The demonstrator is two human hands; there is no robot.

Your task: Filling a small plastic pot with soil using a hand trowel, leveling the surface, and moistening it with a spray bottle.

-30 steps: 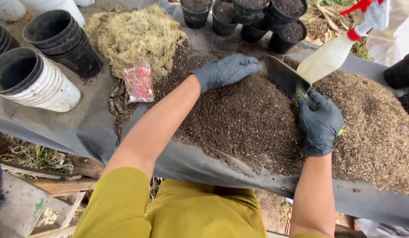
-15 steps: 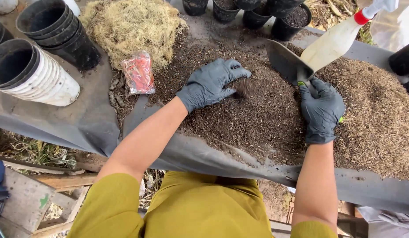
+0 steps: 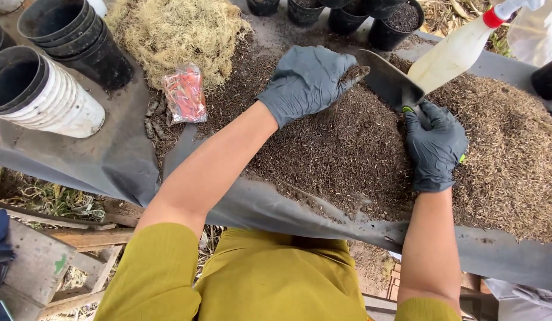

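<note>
Both my hands wear dark grey gloves. My right hand (image 3: 435, 145) grips the handle of a garden trowel (image 3: 388, 79), whose dark blade points up and left over a heap of dark potting soil (image 3: 341, 154). My left hand (image 3: 306, 80) is cupped around a handful of soil and presses it against the trowel blade. The soil lies on a grey sheet (image 3: 109, 160) spread over the work surface. A lighter brown heap of husk-like mix (image 3: 514, 154) lies to the right of my right hand.
Stacks of black and white pots (image 3: 44, 89) stand at the left. A clump of dry moss (image 3: 175, 30) and a small plastic bag with red contents (image 3: 184, 94) lie behind the soil. Soil-filled black pots (image 3: 401, 21) and a spray bottle (image 3: 460, 47) sit at the back.
My left hand drew back from the flat soil, closed around a handful and lifted it to the trowel blade. The right hand with the trowel stayed nearly in place.
</note>
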